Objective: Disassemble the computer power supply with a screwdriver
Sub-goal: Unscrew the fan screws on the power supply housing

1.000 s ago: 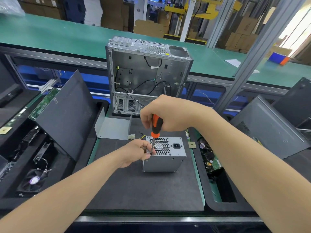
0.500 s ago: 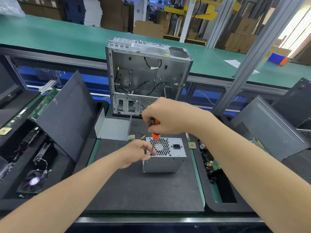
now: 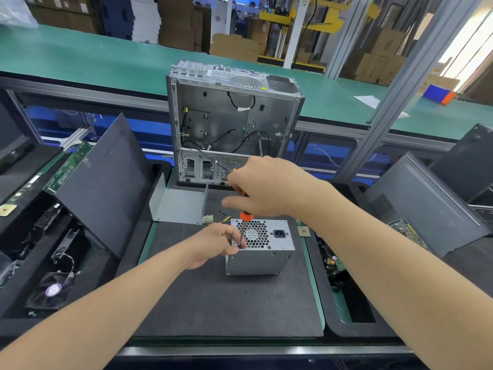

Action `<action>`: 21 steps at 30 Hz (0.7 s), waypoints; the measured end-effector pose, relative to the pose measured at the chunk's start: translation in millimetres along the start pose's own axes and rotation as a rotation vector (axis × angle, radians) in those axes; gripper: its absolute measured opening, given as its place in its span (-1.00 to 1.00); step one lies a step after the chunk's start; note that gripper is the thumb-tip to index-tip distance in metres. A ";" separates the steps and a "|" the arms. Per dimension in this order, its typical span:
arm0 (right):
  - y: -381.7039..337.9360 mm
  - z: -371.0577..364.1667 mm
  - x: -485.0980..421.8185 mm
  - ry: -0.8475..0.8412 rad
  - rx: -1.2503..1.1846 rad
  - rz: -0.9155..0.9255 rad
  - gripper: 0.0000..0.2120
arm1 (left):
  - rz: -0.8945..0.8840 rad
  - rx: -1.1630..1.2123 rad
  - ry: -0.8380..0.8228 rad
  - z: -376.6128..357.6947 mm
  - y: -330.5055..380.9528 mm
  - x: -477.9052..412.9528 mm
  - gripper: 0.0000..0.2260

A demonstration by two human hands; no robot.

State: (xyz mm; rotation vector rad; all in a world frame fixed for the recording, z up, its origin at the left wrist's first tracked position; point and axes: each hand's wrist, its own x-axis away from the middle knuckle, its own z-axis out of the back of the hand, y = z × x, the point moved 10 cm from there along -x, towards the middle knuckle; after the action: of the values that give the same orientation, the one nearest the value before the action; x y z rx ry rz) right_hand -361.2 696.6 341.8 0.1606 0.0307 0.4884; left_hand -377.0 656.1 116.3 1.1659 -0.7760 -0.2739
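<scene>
A grey metal power supply point(image 3: 262, 256) stands on the black mat point(image 3: 226, 303), its top face showing a honeycomb fan grille and a power socket. My right hand point(image 3: 266, 186) grips the orange-and-black handle of a screwdriver point(image 3: 244, 222) held almost upright. The tip sits at the front left corner of the top face. My left hand point(image 3: 216, 244) grips that left corner, its fingers curled beside the shaft near the tip. The screw itself is hidden.
An open, empty computer case point(image 3: 232, 121) stands upright behind the mat. A bent grey metal bracket point(image 3: 178, 206) lies to its front left. Black side panels point(image 3: 104, 182) lean over bins of parts on both sides; a fan point(image 3: 53, 289) lies in the left bin.
My right hand has turned on the screwdriver handle and now covers more of it. The left hand and the power supply have stayed in place.
</scene>
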 end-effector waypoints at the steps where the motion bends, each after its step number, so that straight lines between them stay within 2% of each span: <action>1: -1.6 -0.5 -1.2 -0.005 -0.031 0.002 -0.65 | -0.003 0.006 -0.001 0.1 -0.4 -0.5 -0.79; 4: -7.1 -1.5 -2.6 -0.056 -0.147 0.065 -0.85 | -0.019 0.005 -0.004 0.4 -0.5 -0.6 -0.81; 7: -4.4 0.1 0.9 -0.090 -0.202 0.094 -0.95 | -0.037 0.010 -0.005 0.3 0.9 0.1 -0.76; 10: -1.8 3.7 5.4 -0.112 -0.252 0.114 -0.86 | -0.061 0.020 -0.013 -0.3 3.2 1.7 -0.70; 13: 1.2 3.7 8.3 -0.118 -0.288 0.097 -0.78 | -0.065 0.026 -0.027 -0.5 3.4 2.2 -0.80; 17: 6.4 3.7 9.6 -0.100 -0.314 0.064 -0.79 | -0.065 -0.007 -0.046 -0.4 2.8 2.8 -0.90; 21: 8.7 5.4 10.7 -0.095 -0.311 0.059 -0.79 | -0.076 -0.050 -0.060 -0.4 3.3 2.4 -0.89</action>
State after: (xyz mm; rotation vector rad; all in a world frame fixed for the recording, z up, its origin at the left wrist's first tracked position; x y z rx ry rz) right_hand -355.4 708.3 348.7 -0.1204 -0.1431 0.5379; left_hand -375.7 656.3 120.2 1.1452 -0.7742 -0.3915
